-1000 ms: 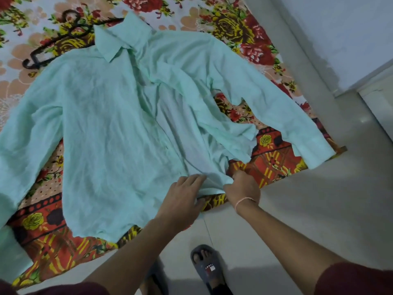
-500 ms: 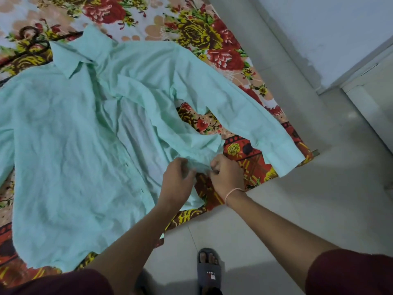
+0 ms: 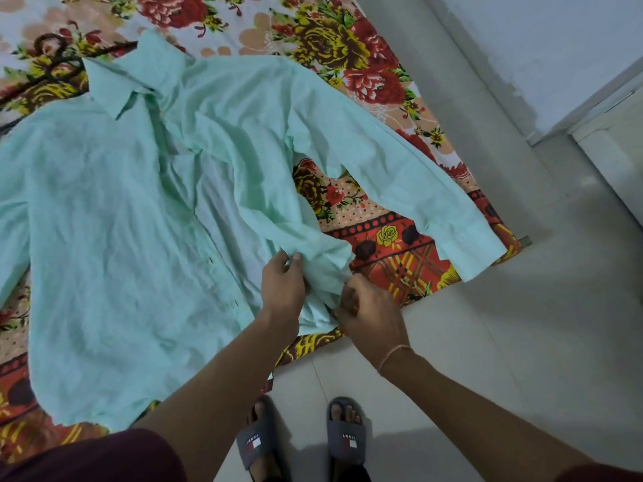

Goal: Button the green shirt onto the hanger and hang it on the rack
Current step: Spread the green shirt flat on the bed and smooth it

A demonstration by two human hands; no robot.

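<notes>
Both hands pinch the green shirt's [image 3: 114,220] loose front panel: the left hand [image 3: 283,290] holds its edge and the right hand [image 3: 370,314] clenches the hem at the floral sheet's [image 3: 393,245] near edge. Half a second ago they were knuckle to knuckle; now bunched cloth shows between them. The shirt lies spread and unbuttoned on the sheet, its collar beside a dark hanger [image 3: 62,60].

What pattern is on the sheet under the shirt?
The sheet has big red and yellow flowers; head view.
</notes>
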